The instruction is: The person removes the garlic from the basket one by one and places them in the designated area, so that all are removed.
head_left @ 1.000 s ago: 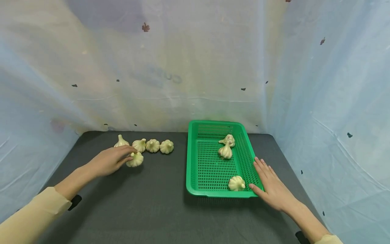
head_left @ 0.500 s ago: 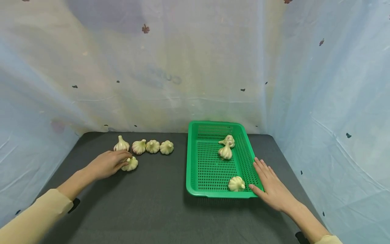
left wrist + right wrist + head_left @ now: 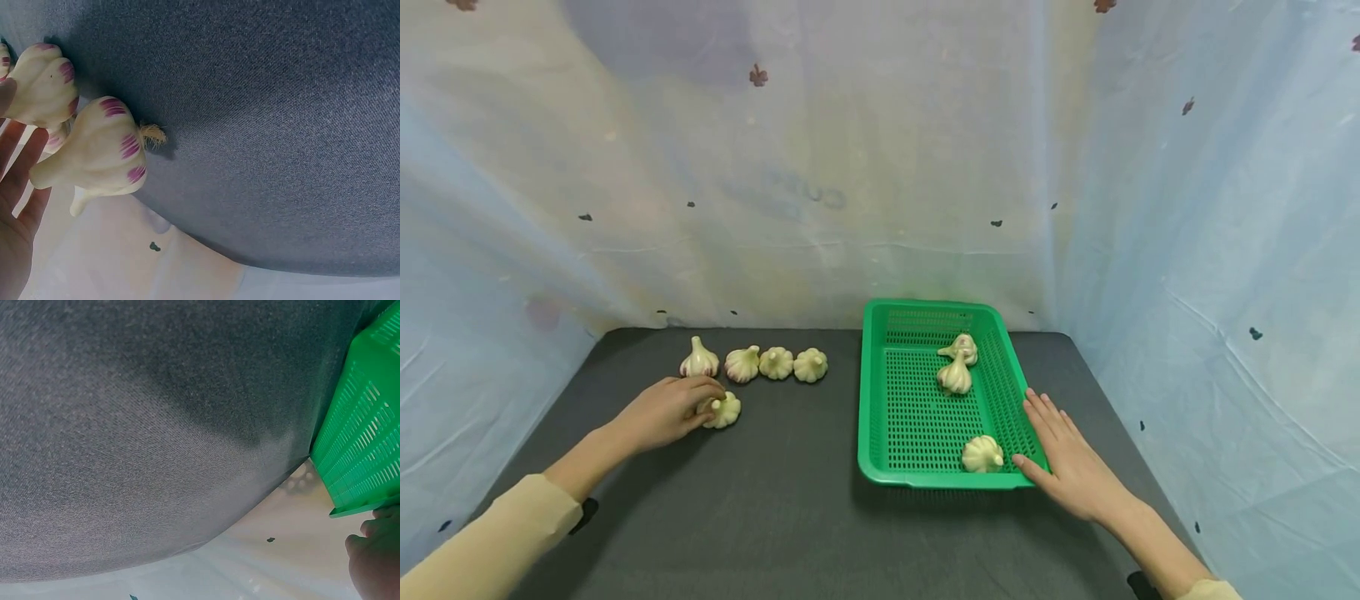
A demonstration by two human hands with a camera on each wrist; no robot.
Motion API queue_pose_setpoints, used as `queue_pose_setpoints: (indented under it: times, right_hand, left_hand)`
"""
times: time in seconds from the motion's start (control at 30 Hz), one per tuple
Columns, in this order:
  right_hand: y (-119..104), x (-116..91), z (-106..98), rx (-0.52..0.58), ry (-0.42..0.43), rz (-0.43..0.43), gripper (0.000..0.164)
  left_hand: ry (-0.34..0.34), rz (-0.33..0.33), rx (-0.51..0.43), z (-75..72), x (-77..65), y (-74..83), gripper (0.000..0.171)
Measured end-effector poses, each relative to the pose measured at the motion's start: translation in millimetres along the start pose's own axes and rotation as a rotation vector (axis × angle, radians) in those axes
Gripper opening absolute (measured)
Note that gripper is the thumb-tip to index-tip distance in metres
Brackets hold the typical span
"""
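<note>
My left hand (image 3: 670, 408) pinches a garlic bulb (image 3: 725, 411) low over the dark table, at the left. In the left wrist view, thumb and fingers are at the sides of this pale bulb (image 3: 45, 87) with purple streaks. Another garlic bulb (image 3: 103, 150), its dry roots showing, sits close by my fingers there; the hand mostly hides it in the head view. My right hand (image 3: 1075, 467) lies with straight fingers along the right rim of a green plastic basket (image 3: 872, 400), thumb at its front corner. Inside the basket are three garlic bulbs (image 3: 982, 454).
A row of garlic bulbs (image 3: 777, 363) runs along the back left of the table (image 3: 760, 517), with one upright bulb (image 3: 698, 358) at its left end. Pale plastic sheeting (image 3: 820, 167) hangs behind and at both sides.
My left hand has moved left and toward me with the garlic bulb, lowering it in front of the back row and uncovering the upright bulb. The right hand and basket stay put.
</note>
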State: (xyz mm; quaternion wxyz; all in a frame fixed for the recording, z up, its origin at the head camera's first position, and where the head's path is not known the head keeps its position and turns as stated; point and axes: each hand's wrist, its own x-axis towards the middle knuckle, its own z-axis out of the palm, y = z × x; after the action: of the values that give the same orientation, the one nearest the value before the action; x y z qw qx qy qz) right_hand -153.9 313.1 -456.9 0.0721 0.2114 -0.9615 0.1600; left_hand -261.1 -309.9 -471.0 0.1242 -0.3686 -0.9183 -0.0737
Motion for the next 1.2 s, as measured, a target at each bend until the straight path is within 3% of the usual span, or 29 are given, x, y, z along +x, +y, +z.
queue_pose_setpoints:
  times: [0.33, 0.53, 0.8, 1.2]
  right_hand:
    - [-1.5, -0.3, -1.3, 0.008, -0.008, 0.005, 0.082]
    - [-1.1, -0.4, -0.1, 0.008, -0.009, 0.003, 0.082]
    - [-1.8, -0.4, -0.7, 0.002, -0.005, 0.003, 0.083]
    - [-0.4, 0.0, -0.2, -0.010, 0.024, -0.023, 0.082]
  left_hand:
    - [0.008, -0.037, -0.017, -2.2, 1.4, 5.9, 0.045]
    - [0.027, -0.083, -0.085, -10.5, 13.5, 26.3, 0.051]
    - [0.168, 0.035, -0.199, -10.6, 53.5, 62.6, 0.044]
    - [0.202, 0.176, -0.347, -7.5, 123.4, 121.1, 0.041]
